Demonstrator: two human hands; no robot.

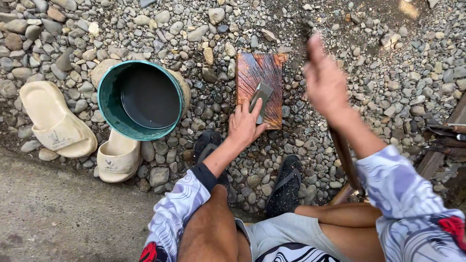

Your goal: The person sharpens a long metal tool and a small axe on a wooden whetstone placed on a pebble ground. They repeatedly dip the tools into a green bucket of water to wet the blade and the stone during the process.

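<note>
I squat over gravel. My left hand (244, 123) rests on a wet brown wooden board (259, 77) and holds a grey sharpening stone (261, 97) against it. My right hand (324, 80) is raised above and to the right of the board, blurred, with fingers closed around a dark handle-like thing (306, 30) that shows above it; what that is I cannot tell. A long wooden stick (345, 157) runs down from beneath my right wrist toward my knee.
A green bucket (108, 110) holding dark water stands left of the board. Two beige slippers (56, 121) lie at the far left by a concrete edge (58, 208). My feet wear black flip-flops (286, 187). Wooden planks (444, 145) lie at the right.
</note>
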